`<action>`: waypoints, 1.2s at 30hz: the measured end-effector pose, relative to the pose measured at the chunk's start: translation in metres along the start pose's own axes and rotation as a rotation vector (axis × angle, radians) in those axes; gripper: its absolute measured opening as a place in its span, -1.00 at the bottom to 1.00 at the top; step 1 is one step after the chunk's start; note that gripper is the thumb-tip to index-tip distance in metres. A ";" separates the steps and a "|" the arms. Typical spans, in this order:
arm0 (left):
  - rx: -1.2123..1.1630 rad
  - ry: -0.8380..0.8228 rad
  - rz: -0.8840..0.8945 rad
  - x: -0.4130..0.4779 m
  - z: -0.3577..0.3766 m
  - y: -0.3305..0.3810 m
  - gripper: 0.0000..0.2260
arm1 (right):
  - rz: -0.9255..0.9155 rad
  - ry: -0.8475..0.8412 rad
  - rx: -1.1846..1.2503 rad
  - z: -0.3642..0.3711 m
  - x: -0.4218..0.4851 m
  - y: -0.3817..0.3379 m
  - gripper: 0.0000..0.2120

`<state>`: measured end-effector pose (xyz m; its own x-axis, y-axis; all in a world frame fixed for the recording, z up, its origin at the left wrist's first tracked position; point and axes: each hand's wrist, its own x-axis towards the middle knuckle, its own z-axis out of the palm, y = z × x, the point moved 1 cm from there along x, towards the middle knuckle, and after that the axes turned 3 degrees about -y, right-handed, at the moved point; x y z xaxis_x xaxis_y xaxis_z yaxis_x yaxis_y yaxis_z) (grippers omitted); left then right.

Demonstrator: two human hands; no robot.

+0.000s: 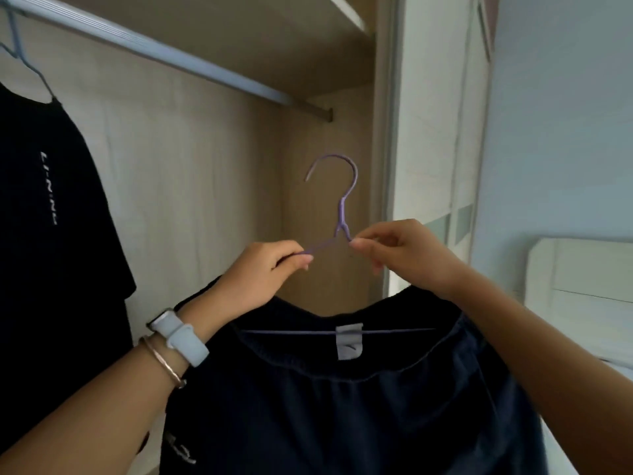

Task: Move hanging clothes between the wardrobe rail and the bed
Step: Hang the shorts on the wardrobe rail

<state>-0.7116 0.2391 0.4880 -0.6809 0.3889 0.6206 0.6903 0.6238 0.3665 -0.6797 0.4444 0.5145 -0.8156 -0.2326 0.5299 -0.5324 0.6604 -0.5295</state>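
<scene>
Left grip (263,273), right grip (407,256) pinch purple hanger (342,207) arms; dark garment (342,413) hangs below.

At centre I see a purple hanger (342,214) carrying a dark navy garment (342,416) with a plain grey label (349,347). At the left of the frame, a black T-shirt (51,234) shows white lettering, under a blue hanger (18,46). The rail (154,49) reads silvery white, the wardrobe panel (191,186) pale beige woodgrain. Lower left: white watch strap (186,341), rose-gold bangle (164,365). The wall (565,132) at right is pale blue.
</scene>
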 end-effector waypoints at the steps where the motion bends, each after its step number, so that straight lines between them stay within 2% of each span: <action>1: 0.010 0.006 -0.017 0.007 -0.005 -0.011 -0.80 | -0.012 -0.028 0.003 0.001 0.016 0.006 -0.85; 3: 0.038 0.042 -0.052 0.019 -0.015 -0.032 -0.78 | -0.024 -0.072 -0.062 0.000 0.042 0.021 -0.77; 5: 0.066 0.107 -0.085 0.030 -0.025 -0.051 -0.76 | 0.011 -0.105 -0.146 -0.003 0.062 0.042 -0.54; 7: 0.098 0.153 -0.110 0.041 -0.034 -0.070 -0.77 | 0.065 -0.161 -0.195 -0.007 0.077 0.062 -0.44; 11: 0.099 0.147 -0.171 0.062 -0.045 -0.108 -0.85 | 0.054 -0.323 -0.047 0.005 0.096 0.083 -0.71; 15: 0.019 0.142 -0.217 0.084 -0.056 -0.140 -0.78 | -0.008 -0.341 -0.061 0.022 0.128 0.097 -0.72; 16: 0.009 0.143 -0.229 0.090 -0.058 -0.149 -0.76 | -0.013 -0.329 -0.074 0.025 0.135 0.099 -0.74; 18: -0.004 0.173 -0.249 0.105 -0.065 -0.160 -0.76 | -0.045 -0.201 -0.155 0.031 0.148 0.099 -0.84; 22: 0.085 0.272 -0.264 0.143 -0.074 -0.173 -0.81 | -0.139 0.126 -0.321 0.038 0.177 0.085 -0.76; 24: 0.189 0.259 -0.282 0.169 -0.081 -0.178 -0.76 | -0.144 0.206 -0.324 0.032 0.194 0.075 -0.77; 27: 0.330 0.305 -0.431 0.212 -0.084 -0.175 -0.73 | -0.115 0.253 -0.312 0.019 0.224 0.065 -0.78; 29: 0.226 0.407 -0.465 0.237 -0.080 -0.163 -0.70 | -0.088 0.298 -0.333 0.009 0.246 0.059 -0.75; 30: 0.093 0.440 -0.436 0.249 -0.077 -0.157 -0.70 | -0.074 0.318 -0.337 0.004 0.256 0.056 -0.75; 33: -0.394 0.384 -0.392 0.279 -0.069 -0.134 -0.64 | -0.043 0.341 -0.305 -0.010 0.286 0.046 -0.76; 36: -0.736 0.309 -0.362 0.307 -0.070 -0.110 -0.63 | -0.028 0.339 -0.226 -0.017 0.310 0.039 -0.77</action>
<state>-0.9794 0.2426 0.6872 -0.8656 -0.0164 0.5004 0.4997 0.0362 0.8655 -0.9496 0.4106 0.6692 -0.6602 -0.0293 0.7505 -0.4592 0.8064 -0.3726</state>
